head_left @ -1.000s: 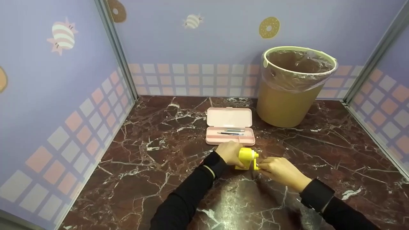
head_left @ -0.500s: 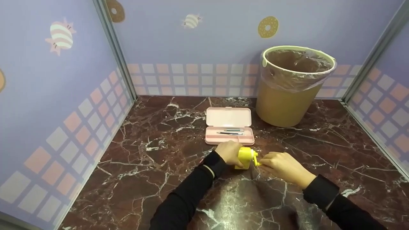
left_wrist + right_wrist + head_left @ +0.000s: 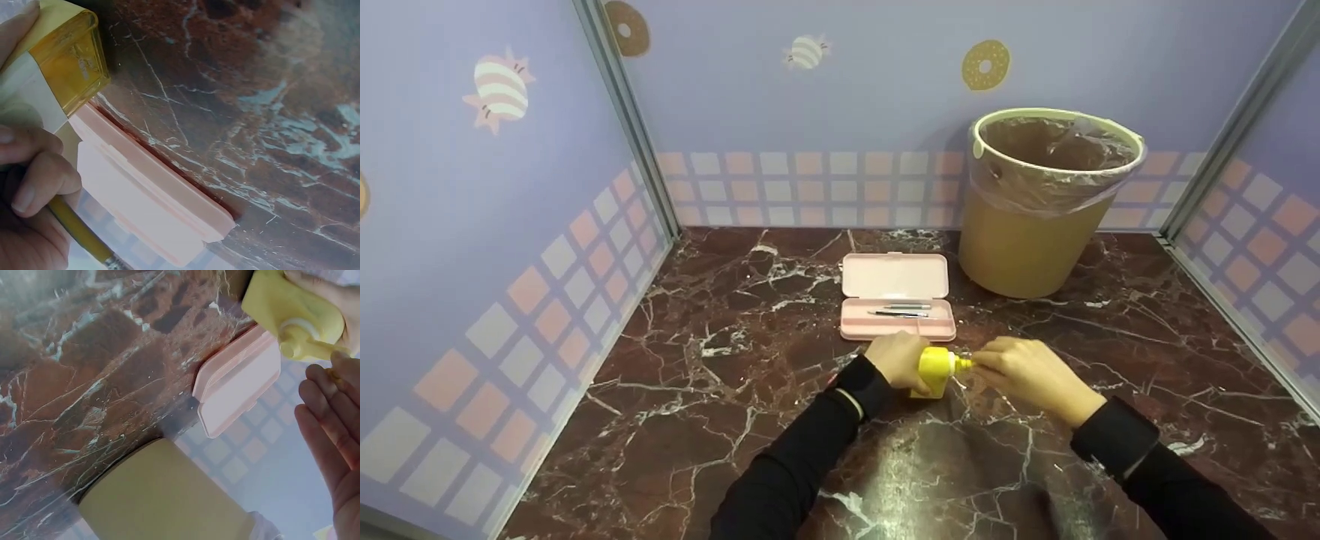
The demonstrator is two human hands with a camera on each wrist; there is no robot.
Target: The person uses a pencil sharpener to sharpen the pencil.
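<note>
A yellow hand-crank pencil sharpener (image 3: 934,369) stands on the table in front of the pencil case. My left hand (image 3: 896,358) grips its body from the left. In the left wrist view a pencil (image 3: 84,236) with a metal ferrule runs out from beneath the curled fingers; its other end is hidden. The sharpener's see-through yellow bin (image 3: 76,64) shows there too. My right hand (image 3: 1027,373) pinches the knob of the crank (image 3: 318,350) on the right side. Behind the sharpener lies an open pink pencil case (image 3: 877,328) holding some slim pens or pencils (image 3: 901,313).
A tan waste bin (image 3: 1031,251) lined with a clear bag stands at the back right, near the case. Patterned panels (image 3: 810,112) wall the marbled table (image 3: 720,420) at the back and both sides.
My right hand has moved up and away, swinging the crank from hanging down to a raised position. The left hand and sharpener have stayed in place.
</note>
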